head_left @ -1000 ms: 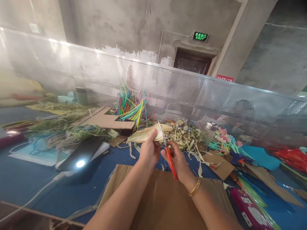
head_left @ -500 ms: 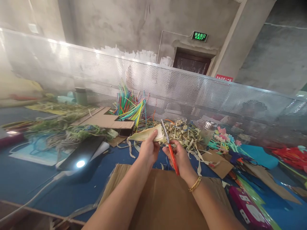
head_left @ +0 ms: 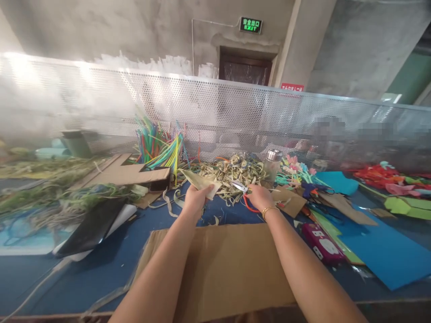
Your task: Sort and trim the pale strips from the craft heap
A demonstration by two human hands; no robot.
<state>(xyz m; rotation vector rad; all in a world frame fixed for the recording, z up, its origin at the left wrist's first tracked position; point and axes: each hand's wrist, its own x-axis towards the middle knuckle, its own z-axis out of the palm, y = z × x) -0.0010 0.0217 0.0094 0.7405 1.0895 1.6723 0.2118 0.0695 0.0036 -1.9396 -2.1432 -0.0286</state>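
Observation:
A pale, dry corn husk (head_left: pixel 198 181) is pinched between the thumb and fingers of my left hand (head_left: pixel 195 199). To its right, my right hand (head_left: pixel 260 198) is closed around a pair of scissors (head_left: pixel 239 186) with orange-red handles. The metal blades point left towards the husk, with a gap between them and it. Behind both hands lies a heap of curled husk strips (head_left: pixel 232 167). A flat sheet of brown cardboard (head_left: pixel 232 264) lies below my forearms.
Coloured stems (head_left: pixel 153 143), a cut cardboard piece (head_left: pixel 117 172) and a black sheet (head_left: pixel 89 229) are on the left. A glass bottle (head_left: pixel 271 167), craft flowers (head_left: pixel 298 165), a purple box (head_left: pixel 322 243) and blue sheets (head_left: pixel 387 251) stand or lie right. A perforated metal screen (head_left: pixel 202 103) runs behind.
My right hand has moved the scissors away from the husk. Their blades, upright earlier, now lie lower and point left. The husk is tilted downward, and the view has turned right.

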